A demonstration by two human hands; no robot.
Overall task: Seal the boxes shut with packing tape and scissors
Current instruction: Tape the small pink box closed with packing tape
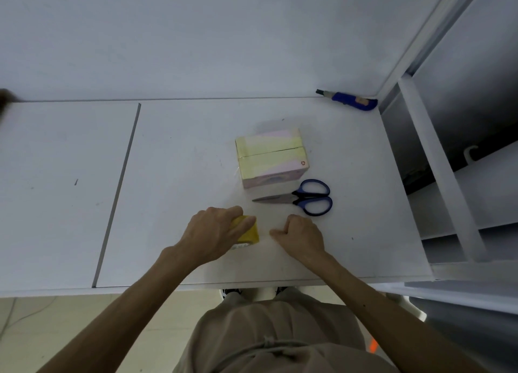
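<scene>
My left hand grips the yellow packing tape roll near the near edge of the tabletop. My right hand sits just beside the roll with its fingers clenched and its thumb pointing toward it. I cannot tell whether it pinches a loose tape end.

The 1 cardboard box lies straight beyond both hands, toward the far edge and a little to the right. Its long axis and top seam run left to right, roughly parallel to the near edge, and yellow tape already covers part of its top.

The scissors lie between the box and my right hand, blades pointing left and handles right. I judge the right hand is nearer to both.

A blue utility knife rests at the far right corner.
</scene>
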